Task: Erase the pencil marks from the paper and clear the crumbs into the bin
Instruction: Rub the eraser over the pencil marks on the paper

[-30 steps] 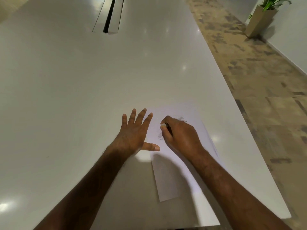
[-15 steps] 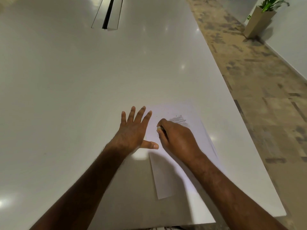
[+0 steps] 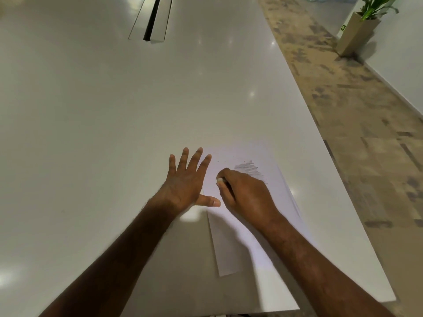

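Here the paper [image 3: 238,227] lies flat near the right edge of the white counter [image 3: 91,133], close to the person. The left hand [image 3: 186,181] rests on the counter at the paper's left edge, with straight, spread fingers [image 3: 196,159] and the thumb reaching onto the sheet. It holds nothing. It is most likely there to pin the paper so it does not slide or wrinkle while it is rubbed.

The right hand [image 3: 247,193] sits on the paper with its fingers curled tight around something small and pale, probably an eraser [image 3: 220,180]. Only a tiny bit of it peeks out by the thumb, so that is a guess. The wrist is low and the arm comes in from the lower right.

Just past the knuckles is a patch of grey pencil marks [image 3: 248,169], so there is more to rub out. A few dark specks, maybe crumbs [image 3: 223,161], lie on the paper beyond the hands. No bin shows in the view.

A potted plant [image 3: 361,24] stands far off on the floor.
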